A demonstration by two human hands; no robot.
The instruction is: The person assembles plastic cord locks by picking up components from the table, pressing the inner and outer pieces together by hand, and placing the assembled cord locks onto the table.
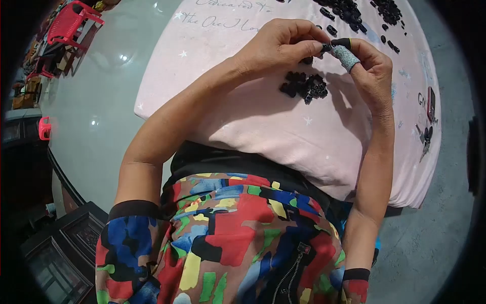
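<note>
Pink cloth-covered desk point(228, 111): small black pieces point(318, 88), heaped mid-desk and toward far edge; phone point(431, 104), black-handled tool point(428, 134), near right edge.

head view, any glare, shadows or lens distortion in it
head view: bright glare spots on the glossy floor at left; head view: shadows from the left hand and right hand on the pink cloth; head view: wide-angle bending with dark rounded corners; head view: the black pieces blend together, fine detail hard to tell

Multicoloured top point(238, 223); black cuffs point(134, 208); zip point(296, 265); grey thumb wrap point(346, 59); black finger cover point(341, 42)
</note>
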